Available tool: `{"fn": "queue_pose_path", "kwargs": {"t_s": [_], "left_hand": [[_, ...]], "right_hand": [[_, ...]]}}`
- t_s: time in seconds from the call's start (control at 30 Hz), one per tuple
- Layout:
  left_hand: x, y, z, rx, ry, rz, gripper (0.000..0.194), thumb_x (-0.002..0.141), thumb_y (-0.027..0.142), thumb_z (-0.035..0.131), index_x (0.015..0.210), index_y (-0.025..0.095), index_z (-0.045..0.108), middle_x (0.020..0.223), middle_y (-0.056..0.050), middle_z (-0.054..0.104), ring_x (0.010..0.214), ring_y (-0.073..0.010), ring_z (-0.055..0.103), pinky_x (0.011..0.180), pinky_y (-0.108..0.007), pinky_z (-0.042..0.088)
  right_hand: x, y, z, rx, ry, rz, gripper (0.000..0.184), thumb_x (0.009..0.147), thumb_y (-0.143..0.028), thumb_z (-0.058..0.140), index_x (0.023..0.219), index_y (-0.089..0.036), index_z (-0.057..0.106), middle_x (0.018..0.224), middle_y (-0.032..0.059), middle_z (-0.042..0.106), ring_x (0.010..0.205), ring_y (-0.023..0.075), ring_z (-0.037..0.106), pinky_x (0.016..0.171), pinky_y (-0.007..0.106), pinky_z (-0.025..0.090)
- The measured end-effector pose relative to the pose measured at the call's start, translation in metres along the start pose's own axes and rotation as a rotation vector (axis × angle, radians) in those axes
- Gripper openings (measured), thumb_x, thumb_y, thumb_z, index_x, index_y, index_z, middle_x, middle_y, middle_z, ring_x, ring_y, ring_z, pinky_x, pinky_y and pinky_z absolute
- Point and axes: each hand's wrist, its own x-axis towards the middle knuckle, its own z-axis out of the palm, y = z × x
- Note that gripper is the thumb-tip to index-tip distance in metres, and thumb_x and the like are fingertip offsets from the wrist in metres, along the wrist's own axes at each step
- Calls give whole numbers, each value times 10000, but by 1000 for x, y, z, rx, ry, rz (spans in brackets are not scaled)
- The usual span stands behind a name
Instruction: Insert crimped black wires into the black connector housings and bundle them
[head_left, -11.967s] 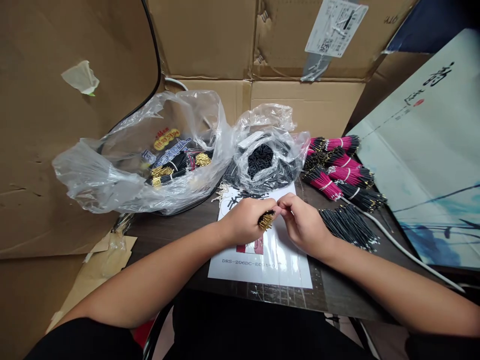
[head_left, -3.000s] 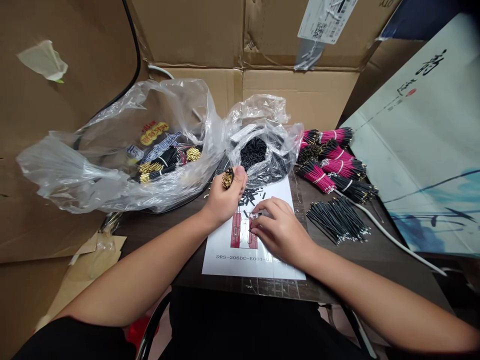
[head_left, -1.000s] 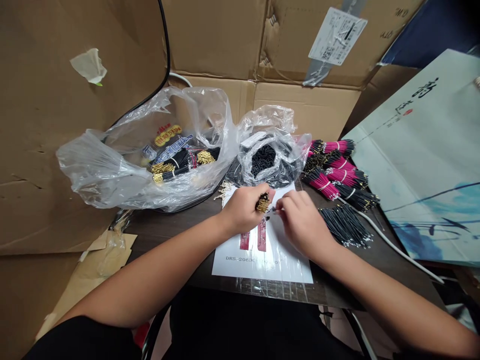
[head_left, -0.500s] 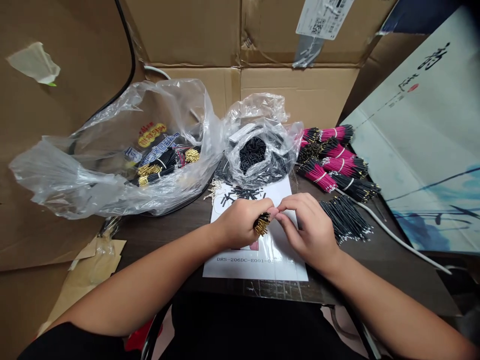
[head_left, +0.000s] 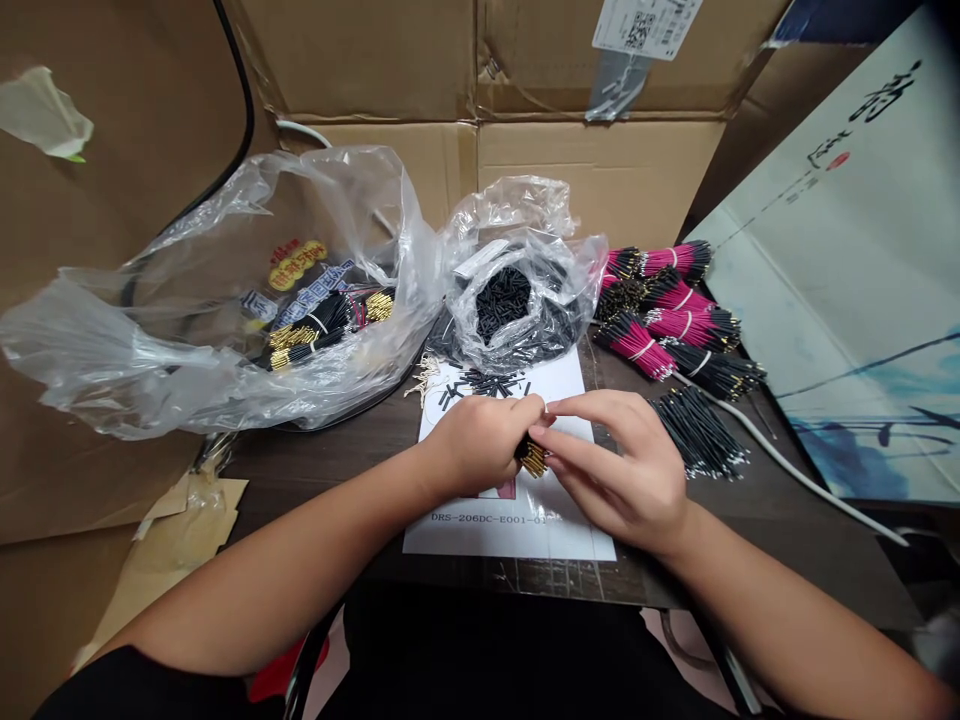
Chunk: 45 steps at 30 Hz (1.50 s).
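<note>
The left hand [head_left: 480, 447] is curled shut around a bundle of thin black wires [head_left: 534, 458], whose stiff gold pin tips bristle out just beyond its fingers. The right hand [head_left: 619, 472] lies open and empty, fingertips at the left knuckles, above a glossy white printed sheet [head_left: 469, 540].

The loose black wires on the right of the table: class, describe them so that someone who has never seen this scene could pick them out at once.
On the dark table, find the white printed sheet and look just past the person's right hand. There lies a loose fan of thin black wires with pale tips. Unlike the pink-sleeved bundles above it, it shows no pink and no white tie.
</note>
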Motion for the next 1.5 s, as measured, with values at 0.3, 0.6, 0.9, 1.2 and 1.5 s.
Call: {"fn": "queue_pose_path", "kwargs": {"t_s": [0.3,0.6,0.9,1.2,1.5], "left_hand": [[0,-1,0,74,41,41,148,837,337,539,862,196,500,655,17,636,586,-184,631,495,-274,360],[0,1,-5,53,109,10,148,915,274,415,811,193,481,666,5,625,589,-167,604,520,-268,342],[-2,5,-2,-188,119,-37,127,910,257,446,810,187,481,672,21,571,596,-124,550,555,-239,353],[-3,4,1,-312,103,-85,69,872,162,480,814,188,509,628,36,533,583,-111,510,570,-227,349],[-3,6,0,-339,128,-81,60,855,149,486,816,185,515,655,30,522,601,-110,504,581,-227,338]], "right_hand": [[2,0,0,65,18,33,407,752,-124,688,1131,-259,628,1115,65,630,1006,214,588,859,412,502],[6,6,6,229,-2,327,170,827,-169,634,994,-202,643,918,39,659,868,175,607,784,355,494],[7,3,8,417,-26,535,56,843,-206,641,894,-200,664,871,16,666,815,138,614,758,299,479],[1,0,17,566,38,681,64,852,-233,641,908,-222,668,882,4,673,808,135,623,748,297,484],[2,-3,5,520,214,533,134,807,-105,648,904,-198,655,850,33,632,779,155,592,699,326,465]]}}
